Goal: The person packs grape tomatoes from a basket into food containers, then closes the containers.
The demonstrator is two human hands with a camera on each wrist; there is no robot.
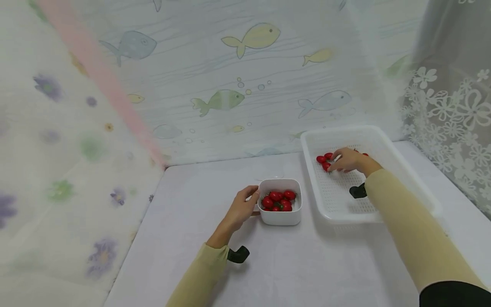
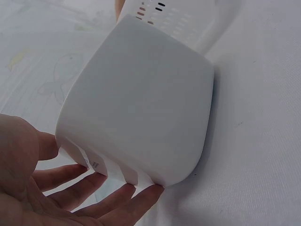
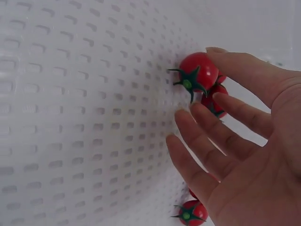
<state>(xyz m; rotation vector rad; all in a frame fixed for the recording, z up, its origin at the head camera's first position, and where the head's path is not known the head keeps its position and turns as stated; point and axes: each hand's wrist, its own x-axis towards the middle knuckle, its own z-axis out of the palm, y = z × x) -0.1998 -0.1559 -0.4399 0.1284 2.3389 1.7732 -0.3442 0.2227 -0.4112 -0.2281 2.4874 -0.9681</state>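
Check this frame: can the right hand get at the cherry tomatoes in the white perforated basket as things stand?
Probably yes. The right hand is already inside the basket, fingers spread over the cherry tomatoes, one fingertip on the top one. Nothing lies between.

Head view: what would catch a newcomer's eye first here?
The red cherry tomatoes piled in the small white bowl at the middle of the table stand out most, with the left hand touching the bowl's side. Next, the right hand reaches over a few more tomatoes at the far end of the white perforated tray on the right.
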